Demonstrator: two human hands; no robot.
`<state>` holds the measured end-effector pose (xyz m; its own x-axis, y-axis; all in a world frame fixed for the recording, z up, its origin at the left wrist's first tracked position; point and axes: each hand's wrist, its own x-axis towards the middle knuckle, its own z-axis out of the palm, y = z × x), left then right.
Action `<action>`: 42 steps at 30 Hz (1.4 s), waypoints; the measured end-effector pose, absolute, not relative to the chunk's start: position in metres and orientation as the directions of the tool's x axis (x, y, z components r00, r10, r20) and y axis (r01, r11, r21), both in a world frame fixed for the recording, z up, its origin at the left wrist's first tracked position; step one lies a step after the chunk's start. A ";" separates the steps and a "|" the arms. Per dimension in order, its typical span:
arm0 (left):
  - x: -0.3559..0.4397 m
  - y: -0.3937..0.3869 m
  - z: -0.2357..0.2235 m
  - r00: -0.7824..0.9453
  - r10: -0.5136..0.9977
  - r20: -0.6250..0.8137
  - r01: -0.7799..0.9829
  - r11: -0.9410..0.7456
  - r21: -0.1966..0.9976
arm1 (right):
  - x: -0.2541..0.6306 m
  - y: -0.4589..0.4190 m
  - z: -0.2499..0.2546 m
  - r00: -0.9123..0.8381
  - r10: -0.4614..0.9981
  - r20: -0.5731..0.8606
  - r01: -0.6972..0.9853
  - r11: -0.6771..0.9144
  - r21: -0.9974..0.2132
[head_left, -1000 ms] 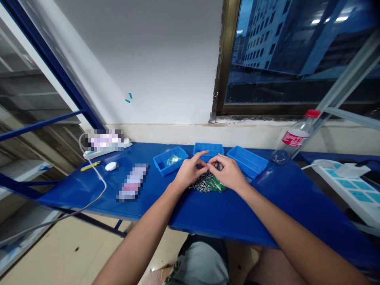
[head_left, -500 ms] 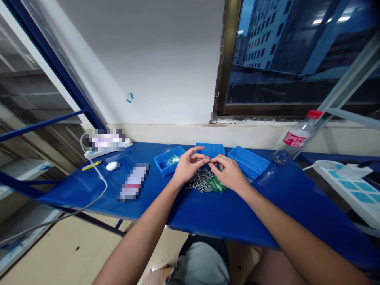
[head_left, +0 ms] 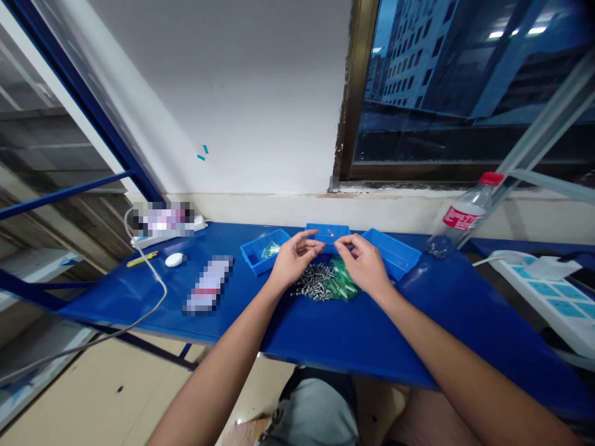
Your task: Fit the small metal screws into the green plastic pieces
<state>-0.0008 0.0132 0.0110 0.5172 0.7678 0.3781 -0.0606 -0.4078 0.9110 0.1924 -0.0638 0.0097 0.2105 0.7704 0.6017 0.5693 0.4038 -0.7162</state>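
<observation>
Cool, moderate indoor light falls evenly on the wall [head_left: 260, 124], which is paler low down and greyer toward the top. The window [head_left: 446, 118] is a dim dusk blue, with bright lamp reflections [head_left: 537, 30] on its glass. The glossy table [head_left: 418, 334] shows a faint sheen; the floor at right beneath it is dark. Wide-angle stretch makes posts lean near the edges. Small screws [head_left: 312, 284] look soft, and coarse mosaic blocks [head_left: 209, 286] hide two items at left.
</observation>
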 end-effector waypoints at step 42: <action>-0.020 0.029 0.006 0.458 0.670 0.584 0.686 -0.684 0.248 | 0.226 -0.049 -0.005 -0.079 0.774 0.629 0.939 0.270 -0.214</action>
<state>-0.0203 0.0287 0.0060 0.4578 0.6703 0.5841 0.6857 -0.6844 0.2480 0.2260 -0.0486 -0.0046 -0.0791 0.7736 0.6287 0.9390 0.2696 -0.2137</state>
